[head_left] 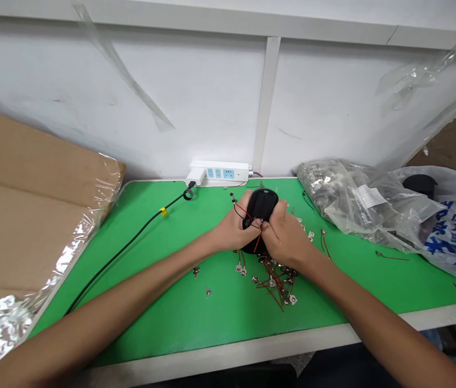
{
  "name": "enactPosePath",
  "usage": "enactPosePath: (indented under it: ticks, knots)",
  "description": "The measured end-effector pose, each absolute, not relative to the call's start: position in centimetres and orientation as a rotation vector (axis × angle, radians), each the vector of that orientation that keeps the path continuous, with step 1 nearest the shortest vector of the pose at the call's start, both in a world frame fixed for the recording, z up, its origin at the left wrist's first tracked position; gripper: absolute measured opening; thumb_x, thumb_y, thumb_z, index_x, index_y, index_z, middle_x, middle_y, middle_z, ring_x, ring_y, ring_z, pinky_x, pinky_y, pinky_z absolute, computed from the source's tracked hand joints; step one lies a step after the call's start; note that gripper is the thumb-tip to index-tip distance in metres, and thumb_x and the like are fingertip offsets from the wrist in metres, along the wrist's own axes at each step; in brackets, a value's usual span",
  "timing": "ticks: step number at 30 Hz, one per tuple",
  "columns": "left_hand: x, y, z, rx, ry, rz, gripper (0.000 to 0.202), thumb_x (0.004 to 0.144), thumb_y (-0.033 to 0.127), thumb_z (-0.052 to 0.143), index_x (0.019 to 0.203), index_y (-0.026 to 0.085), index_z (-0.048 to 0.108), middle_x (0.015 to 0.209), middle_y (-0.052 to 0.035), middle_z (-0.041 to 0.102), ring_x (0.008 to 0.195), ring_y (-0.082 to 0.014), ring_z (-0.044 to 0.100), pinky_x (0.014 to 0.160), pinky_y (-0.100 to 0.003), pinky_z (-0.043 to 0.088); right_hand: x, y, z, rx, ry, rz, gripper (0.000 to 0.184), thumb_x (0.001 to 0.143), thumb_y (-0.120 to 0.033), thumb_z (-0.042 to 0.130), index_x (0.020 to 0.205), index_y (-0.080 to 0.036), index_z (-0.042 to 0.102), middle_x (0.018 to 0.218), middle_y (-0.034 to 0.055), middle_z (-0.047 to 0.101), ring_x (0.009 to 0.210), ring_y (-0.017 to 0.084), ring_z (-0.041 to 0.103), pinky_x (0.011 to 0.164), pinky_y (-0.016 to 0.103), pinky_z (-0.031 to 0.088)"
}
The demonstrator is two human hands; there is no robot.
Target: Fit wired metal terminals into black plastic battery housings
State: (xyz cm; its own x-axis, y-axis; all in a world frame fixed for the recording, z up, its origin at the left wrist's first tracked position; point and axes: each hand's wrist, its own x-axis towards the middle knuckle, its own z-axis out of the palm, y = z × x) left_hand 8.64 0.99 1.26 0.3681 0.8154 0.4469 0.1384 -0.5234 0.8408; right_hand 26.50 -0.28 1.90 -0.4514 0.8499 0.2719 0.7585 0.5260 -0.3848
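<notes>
A black oval plastic housing (261, 206) is held up above the green table between my two hands. My left hand (236, 225) is closed around its left side, with the thumb pressed at the middle of the open face. From the right, my right hand (287, 237) is closed at the housing, its thumb tip meeting the left thumb; any small part pinched there is hidden. Thin red and black wires (241, 209) stick out at the housing's left. Under the hands lies a pile of small metal contacts with red wires (278, 283).
A white power strip (222, 172) with a plugged-in black cable (131, 241) sits by the wall. Clear plastic bags of metal parts (333, 188) and a printed bag (454, 226) are at right. Cardboard (38, 205) stands at left. Loose contacts (208, 292) lie on the green mat (163, 318).
</notes>
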Motion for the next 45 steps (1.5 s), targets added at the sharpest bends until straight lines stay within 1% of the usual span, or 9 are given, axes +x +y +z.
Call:
enactPosePath:
  ticks: [10,18,21,24,27,29,34,36,45]
  knots:
    - [8.6,0.9,1.4,1.878,0.843,1.148,0.056,0.086,0.023,0.065,0.14,0.019,0.05,0.121,-0.01,0.066,0.115,-0.029,0.063,0.107,-0.046,0.053,26.5,-0.1,1.5,-1.277,-2.284,0.356,0.017,0.099,-0.033,0.035,0.111,-0.02,0.032,0.078,0.0097,0.063,0.063,0.03,0.058,0.055,0.042,0.044]
    - [8.7,0.9,1.4,1.896,0.861,1.164,0.053,0.086,0.023,0.065,0.137,0.019,0.052,0.123,-0.0102,0.064,0.118,-0.0288,0.062,0.109,-0.046,0.052,26.6,-0.2,1.5,-1.248,-2.292,0.373,0.023,0.1,-0.031,0.033,0.118,-0.017,0.033,0.085,0.0141,0.066,0.067,0.034,0.062,0.06,0.048,0.05]
    - [8.7,1.0,1.3,1.891,0.853,1.143,0.05,0.087,0.024,0.065,0.136,0.019,0.053,0.122,-0.009,0.065,0.115,-0.0275,0.062,0.108,-0.045,0.053,26.7,-0.1,1.6,-1.241,-2.279,0.391,0.024,0.1,-0.032,0.033,0.118,-0.017,0.032,0.085,0.0147,0.067,0.066,0.034,0.061,0.059,0.048,0.049]
    - [8.6,1.2,1.0,1.845,0.819,1.126,0.053,0.089,0.028,0.065,0.14,0.02,0.052,0.122,-0.0082,0.065,0.113,-0.0266,0.061,0.107,-0.044,0.053,26.8,-0.1,1.9,-1.271,-2.303,0.428,0.026,0.1,-0.031,0.032,0.12,-0.016,0.031,0.086,0.0159,0.068,0.065,0.034,0.061,0.059,0.047,0.049]
    - [8.4,1.5,0.6,1.76,0.766,1.093,0.052,0.092,0.033,0.064,0.141,0.022,0.052,0.117,-0.0066,0.066,0.107,-0.0249,0.062,0.1,-0.042,0.054,26.9,-0.1,2.2,-1.282,-2.341,0.439,0.028,0.099,-0.031,0.032,0.122,-0.014,0.03,0.09,0.0177,0.069,0.068,0.033,0.063,0.061,0.047,0.049]
    - [8.3,1.5,0.5,1.72,0.745,1.081,0.048,0.093,0.034,0.064,0.138,0.022,0.053,0.114,-0.0053,0.066,0.104,-0.0237,0.063,0.096,-0.04,0.055,26.9,-0.1,2.3,-1.275,-2.346,0.431,0.026,0.1,-0.031,0.033,0.12,-0.015,0.03,0.09,0.0173,0.069,0.068,0.032,0.062,0.062,0.046,0.049]
    - [8.4,1.2,0.7,1.731,0.787,1.106,0.048,0.09,0.029,0.068,0.135,0.021,0.055,0.114,-0.0049,0.065,0.108,-0.024,0.063,0.099,-0.038,0.053,26.9,-0.1,2.0,-1.232,-2.323,0.396,0.017,0.1,-0.033,0.033,0.112,-0.02,0.029,0.084,0.0125,0.065,0.066,0.03,0.059,0.058,0.043,0.045]
    - [8.6,1.1,1.0,1.725,0.794,1.104,0.048,0.089,0.027,0.067,0.135,0.021,0.055,0.112,-0.0049,0.065,0.106,-0.0237,0.063,0.097,-0.037,0.053,26.9,-0.1,2.0,-1.231,-2.308,0.385,0.015,0.1,-0.033,0.034,0.109,-0.022,0.029,0.083,0.0112,0.064,0.066,0.03,0.059,0.057,0.042,0.045]
    - [9.1,1.2,1.5,1.744,0.793,1.131,0.047,0.086,0.023,0.065,0.132,0.019,0.057,0.113,-0.0055,0.066,0.108,-0.024,0.062,0.102,-0.038,0.052,26.8,-0.1,2.2,-1.268,-2.254,0.41,0.015,0.098,-0.033,0.034,0.107,-0.022,0.03,0.083,0.0139,0.064,0.068,0.033,0.061,0.06,0.046,0.047]
